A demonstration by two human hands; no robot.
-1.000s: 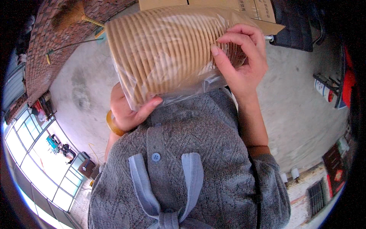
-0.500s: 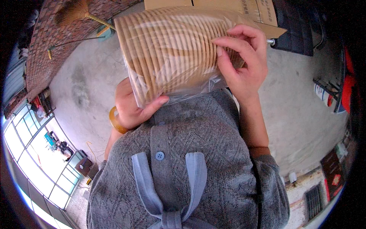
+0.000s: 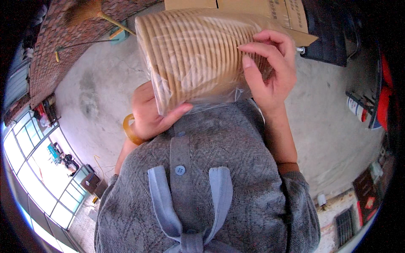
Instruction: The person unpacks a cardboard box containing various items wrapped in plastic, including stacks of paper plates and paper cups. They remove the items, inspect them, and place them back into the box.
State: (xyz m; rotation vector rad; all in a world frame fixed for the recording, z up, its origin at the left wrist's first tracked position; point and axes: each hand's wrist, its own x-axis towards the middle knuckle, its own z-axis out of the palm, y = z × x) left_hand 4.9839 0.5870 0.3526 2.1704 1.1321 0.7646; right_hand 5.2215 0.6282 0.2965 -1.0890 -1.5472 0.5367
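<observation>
Holding the sleeve of stacked paper bowls (image 3: 198,59) up in the upper middle of the frame, the person has it close against the chest, tilted so the ribbed rims run across the picture. The stack sits inside a clear plastic bag, whose loose end bunches just below it, near the grey knitted top (image 3: 219,177).

The left hand (image 3: 149,114) cups the stack from below at centre left, thumb pressed against the plastic and the other fingers hidden behind it, so it is curled round the bag and carrying the weight. An amber bangle (image 3: 128,130) sits on that wrist. The right hand (image 3: 270,69), at upper right, has its fingers bent and their tips laid on the side of the stack, pinching at the film rather than clamping the bowls.

To my eye the step is getting the bag open or off. It would go best with the left hand kept firm low down, so the stack cannot slide out, while the right fingertips catch only the film and not the bowl rims, which look easy to dent. Keeping the stack tipped towards the body seems wise, for the concrete floor (image 3: 93,84) lies below.

A cardboard box (image 3: 274,12) stands behind at the top, and a broom (image 3: 84,10) at upper left.
</observation>
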